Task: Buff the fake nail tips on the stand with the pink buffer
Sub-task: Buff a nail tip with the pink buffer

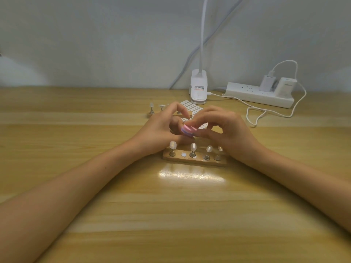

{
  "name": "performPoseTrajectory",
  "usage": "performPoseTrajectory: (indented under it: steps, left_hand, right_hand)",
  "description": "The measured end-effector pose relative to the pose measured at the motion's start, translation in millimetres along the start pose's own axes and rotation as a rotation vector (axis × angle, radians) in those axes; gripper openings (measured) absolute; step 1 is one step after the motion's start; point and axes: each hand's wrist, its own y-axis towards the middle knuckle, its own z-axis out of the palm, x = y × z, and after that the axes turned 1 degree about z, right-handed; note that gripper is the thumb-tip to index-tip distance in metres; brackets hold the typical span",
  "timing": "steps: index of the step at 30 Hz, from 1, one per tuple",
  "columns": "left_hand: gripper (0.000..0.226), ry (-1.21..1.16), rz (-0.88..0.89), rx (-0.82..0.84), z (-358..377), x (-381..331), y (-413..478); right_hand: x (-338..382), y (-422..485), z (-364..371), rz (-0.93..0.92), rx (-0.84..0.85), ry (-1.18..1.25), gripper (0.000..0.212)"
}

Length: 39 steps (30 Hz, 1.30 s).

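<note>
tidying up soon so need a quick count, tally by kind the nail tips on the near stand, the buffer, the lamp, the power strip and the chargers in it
nail tips on the near stand: 4
pink buffer: 1
clip lamp: 1
power strip: 1
chargers plugged into it: 2
total: 9

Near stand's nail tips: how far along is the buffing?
Done: nothing shows as finished; buffed and unbuffed tips look alike here. In hand: the right hand grips the pink buffer, and the left hand meets it just beyond the stand; what it holds is hidden. One spot on the stand is empty, so a tip is likely out. Left: four tips on the stand.
</note>
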Motion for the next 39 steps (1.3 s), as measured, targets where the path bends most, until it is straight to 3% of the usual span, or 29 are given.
performPoseTrajectory:
  steps: [3, 6, 16, 20, 39]
  left_hand:
    - [0.047, 0.01, -0.002, -0.004, 0.6, -0.3, 0.1]
    - [0.047, 0.004, -0.003, -0.003, 0.3, 0.5, 0.2]
    - [0.048, 0.02, -0.002, -0.003, 0.7, 2.0, 1.3]
    - [0.047, 0.014, -0.001, -0.007, 0.3, 2.6, 1.1]
    - [0.046, 0.006, -0.004, -0.005, 0.1, 3.1, 1.0]
  right_hand:
    - [-3.0, 0.1, -3.3, 0.067, 0.011, 0.008, 0.017]
    - [-2.7, 0.1, -3.3, 0.012, 0.018, -0.007, 0.012]
    - [-1.8, -1.6, -3.0, 0.075, 0.013, 0.008, 0.013]
    - [-0.3, -1.8, -2.1, 0.01, 0.027, -0.002, 0.014]
    - [0.7, -2.4, -5.0, 0.02, 0.034, -0.012, 0.018]
